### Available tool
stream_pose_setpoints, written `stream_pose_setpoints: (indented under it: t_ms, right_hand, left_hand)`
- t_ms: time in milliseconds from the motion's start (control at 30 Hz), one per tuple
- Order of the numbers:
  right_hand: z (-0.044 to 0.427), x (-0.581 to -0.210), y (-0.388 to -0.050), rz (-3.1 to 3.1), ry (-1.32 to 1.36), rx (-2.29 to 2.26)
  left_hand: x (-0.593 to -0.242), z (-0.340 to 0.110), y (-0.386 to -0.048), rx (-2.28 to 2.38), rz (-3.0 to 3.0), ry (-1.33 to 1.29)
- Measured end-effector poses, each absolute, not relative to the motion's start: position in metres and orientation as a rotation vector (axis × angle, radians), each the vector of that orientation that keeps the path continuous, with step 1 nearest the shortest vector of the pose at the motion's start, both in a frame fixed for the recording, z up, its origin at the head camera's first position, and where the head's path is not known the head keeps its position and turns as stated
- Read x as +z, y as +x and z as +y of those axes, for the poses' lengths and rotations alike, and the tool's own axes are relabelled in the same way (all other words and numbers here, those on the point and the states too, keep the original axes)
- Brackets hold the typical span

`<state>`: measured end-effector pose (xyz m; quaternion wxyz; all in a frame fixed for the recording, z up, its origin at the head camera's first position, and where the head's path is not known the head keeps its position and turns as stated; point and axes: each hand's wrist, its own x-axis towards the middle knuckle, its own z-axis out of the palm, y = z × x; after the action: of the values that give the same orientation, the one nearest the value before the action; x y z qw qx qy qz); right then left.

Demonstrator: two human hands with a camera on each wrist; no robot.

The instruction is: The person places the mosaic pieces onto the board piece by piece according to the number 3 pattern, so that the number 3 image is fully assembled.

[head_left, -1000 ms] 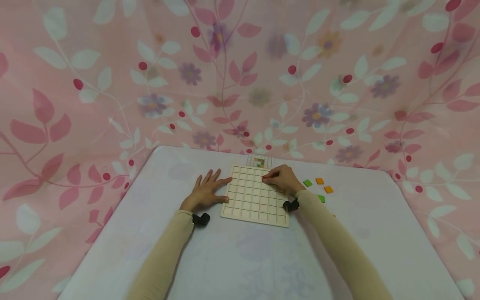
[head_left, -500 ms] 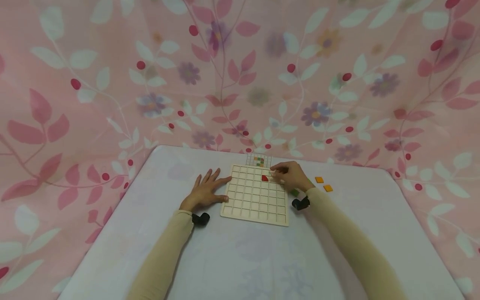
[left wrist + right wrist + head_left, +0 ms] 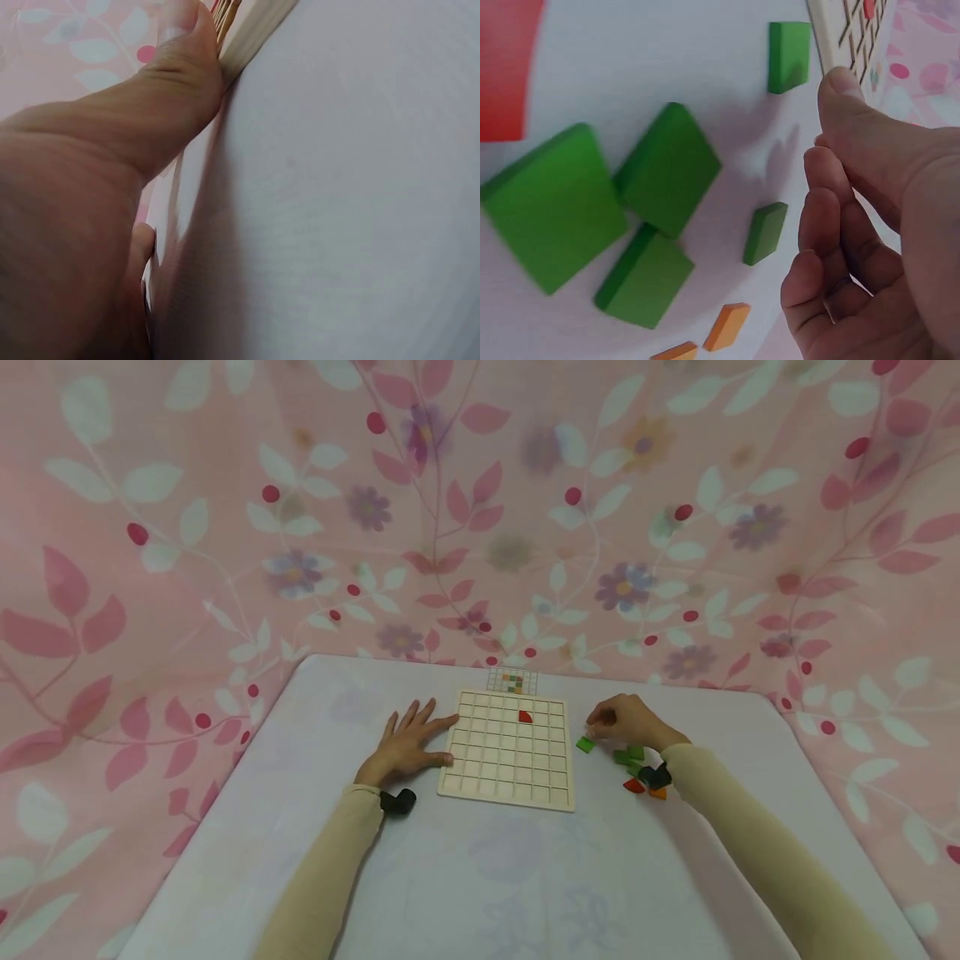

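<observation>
Clear of the board (image 3: 495,752) has swung the right hand (image 3: 628,722). Pink flowered cloth (image 3: 510,518) hangs at twelve, beyond the white table (image 3: 450,877). At nine, the left hand (image 3: 403,748) spreads wide, touching the board's edge; at three, the right's fingers curl loosely near a green tile (image 3: 585,744), apparently empty. One red piece (image 3: 525,717) sits at the board's one o'clock.

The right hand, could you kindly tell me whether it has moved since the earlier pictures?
Yes. In the head view, the right hand has moved rightward, from over the wooden grid board to beyond its right edge.
</observation>
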<state>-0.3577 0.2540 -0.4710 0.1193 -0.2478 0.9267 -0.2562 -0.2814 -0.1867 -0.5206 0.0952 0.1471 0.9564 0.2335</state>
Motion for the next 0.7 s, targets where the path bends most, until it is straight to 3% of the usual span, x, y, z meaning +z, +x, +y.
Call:
stream_pose_setpoints:
  t_ms: [700]
  right_hand:
    - [0.256,-0.489,-0.340,2.755,-0.742,-0.653]
  left_hand:
    - [-0.522,-0.188,-0.282,0.703,2.852,0.458]
